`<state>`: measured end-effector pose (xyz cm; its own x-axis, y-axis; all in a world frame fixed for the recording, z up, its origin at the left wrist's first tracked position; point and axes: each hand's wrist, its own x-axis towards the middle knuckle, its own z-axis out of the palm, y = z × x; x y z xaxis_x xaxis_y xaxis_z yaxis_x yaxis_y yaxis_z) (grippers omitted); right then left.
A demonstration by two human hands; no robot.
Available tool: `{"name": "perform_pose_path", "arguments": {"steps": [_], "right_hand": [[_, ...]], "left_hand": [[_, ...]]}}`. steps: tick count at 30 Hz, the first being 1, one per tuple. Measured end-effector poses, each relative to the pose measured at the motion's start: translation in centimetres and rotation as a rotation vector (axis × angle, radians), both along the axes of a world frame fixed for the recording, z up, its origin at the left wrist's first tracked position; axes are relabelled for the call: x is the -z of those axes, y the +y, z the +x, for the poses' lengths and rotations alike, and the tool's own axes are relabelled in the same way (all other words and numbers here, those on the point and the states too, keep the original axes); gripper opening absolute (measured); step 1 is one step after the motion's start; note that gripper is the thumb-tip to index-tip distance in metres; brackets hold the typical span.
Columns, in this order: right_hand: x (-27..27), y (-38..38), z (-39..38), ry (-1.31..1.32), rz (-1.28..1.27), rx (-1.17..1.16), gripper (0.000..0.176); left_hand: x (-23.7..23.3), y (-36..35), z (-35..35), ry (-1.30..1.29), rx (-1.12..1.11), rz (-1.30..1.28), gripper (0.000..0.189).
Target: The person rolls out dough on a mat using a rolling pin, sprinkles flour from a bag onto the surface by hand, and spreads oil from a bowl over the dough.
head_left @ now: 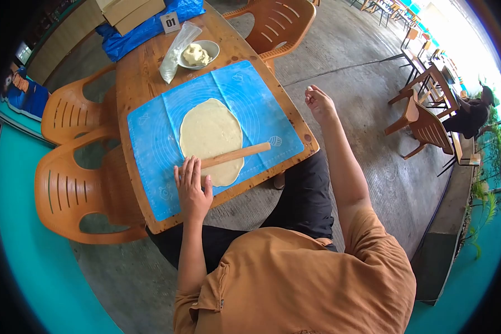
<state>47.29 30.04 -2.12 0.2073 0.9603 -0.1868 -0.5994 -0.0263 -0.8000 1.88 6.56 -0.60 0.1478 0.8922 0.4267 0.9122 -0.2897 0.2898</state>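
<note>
A flat, roughly oval sheet of dough lies on a blue silicone mat printed with circles. Across its lower part rests a wooden rolling pin, slightly slanted. My left hand is over the pin's left end, its fingers laid across the wood and the thumb on the near side; that end is hidden under the hand. My right hand is raised off the table's right edge, fingers curled together. Something small and pale shows at its fingertips, too small to name.
Behind the mat stand a white bowl with a lump of dough and a plastic bag of white powder. A number card, blue plastic and cardboard box are farther back. Orange chairs surround the wooden table.
</note>
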Motion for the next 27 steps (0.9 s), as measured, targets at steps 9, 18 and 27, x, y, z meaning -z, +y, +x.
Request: {"name": "perform_pose_path", "arguments": {"steps": [9, 18, 27], "right_hand": [[-2.7, -2.6, -5.5, -0.051, 0.089, -0.221, 0.05], [-5.8, -5.7, -16.5, -0.42, 0.22, -0.539, 0.045], [-4.0, -5.5, -23.5, -0.861, 0.378, -0.594, 0.033]], "left_hand": [[-0.1, 0.0, 0.1, -0.004, 0.0, 0.002, 0.049], [-0.3, -0.1, -0.2, -0.025, 0.001, -0.014, 0.051], [0.0, -0.2, -0.3, -0.052, -0.016, -0.005, 0.05]]}}
